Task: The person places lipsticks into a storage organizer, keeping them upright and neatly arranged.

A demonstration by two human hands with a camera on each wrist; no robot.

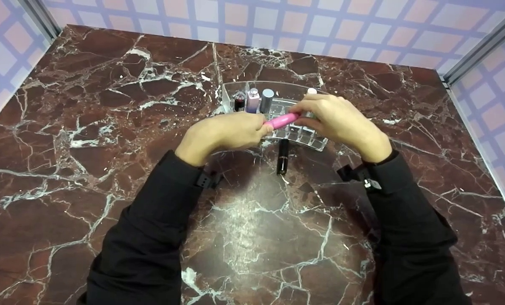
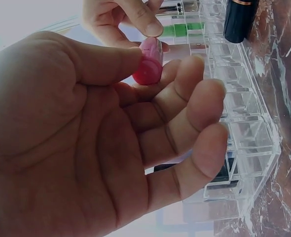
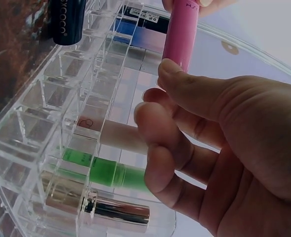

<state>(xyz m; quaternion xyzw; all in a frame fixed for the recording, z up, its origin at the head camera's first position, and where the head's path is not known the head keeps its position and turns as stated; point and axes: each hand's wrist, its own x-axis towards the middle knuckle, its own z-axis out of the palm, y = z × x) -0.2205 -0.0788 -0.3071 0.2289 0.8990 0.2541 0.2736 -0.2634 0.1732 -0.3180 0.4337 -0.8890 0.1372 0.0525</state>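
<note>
A glossy pink lipstick tube (image 1: 283, 121) is held level between both hands, above a clear acrylic organizer (image 1: 318, 144). My left hand (image 1: 229, 129) pinches one end with thumb and index finger; in the left wrist view its other fingers are loosely bent beside the tube (image 2: 149, 64). The opposite end is pinched by my right hand (image 1: 341, 120), thumb on top in the right wrist view, where the pink tube (image 3: 181, 34) shows some lettering. Just in front of the organizer, on the table, lies a black lipstick tube (image 1: 282, 156).
In the organizer's back left stand a dark red bottle (image 1: 239, 101), a pink-purple tube (image 1: 252, 99) and a grey-capped tube (image 1: 267, 99). A green tube (image 3: 103, 169) and a gold tube (image 3: 121, 212) stand toward its right. Patterned panels (image 1: 273, 25) border the marbled table (image 1: 108, 127).
</note>
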